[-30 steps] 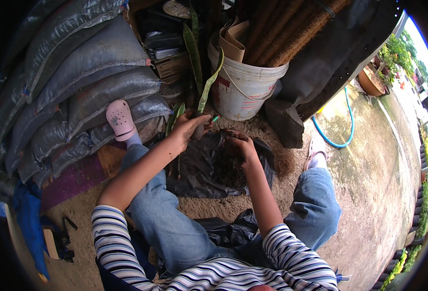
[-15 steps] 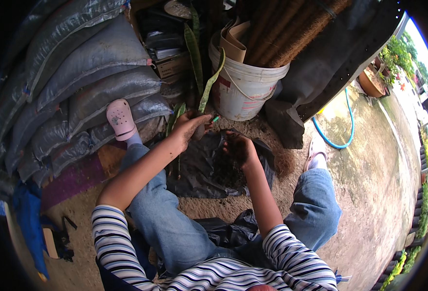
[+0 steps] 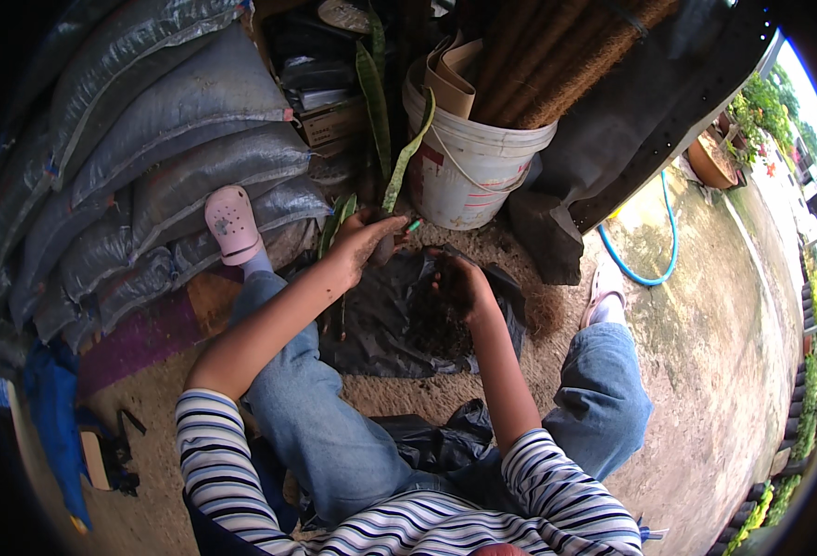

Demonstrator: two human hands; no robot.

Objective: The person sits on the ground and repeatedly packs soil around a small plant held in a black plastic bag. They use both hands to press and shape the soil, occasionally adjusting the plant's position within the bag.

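Observation:
My left hand [image 3: 367, 243] is closed round the base of a snake plant [image 3: 406, 159], whose long green leaves with pale edges stand up in front of the bucket. A small green piece [image 3: 414, 225] shows at its fingertips. Over a black plastic sheet [image 3: 371, 315] on the ground, my right hand [image 3: 460, 285] is curled round dark soil, some of it stuck to the fingers. Loose dark soil [image 3: 438, 332] lies heaped on the sheet under that hand. The plant's lower end is partly hidden by my left hand.
Stacked grey sacks [image 3: 214, 171] fill the left side. A white bucket [image 3: 464, 176] with brown fibrous poles stands ahead, beside a dark block [image 3: 545, 239]. Brown fibre [image 3: 544, 312] lies right of the sheet. Farther right are a blue hose [image 3: 672, 243] and a potted plant [image 3: 712, 159].
My right hand has shifted slightly, its fingers curling a little more over the soil. My left hand keeps its hold on the snake plant, nearly still.

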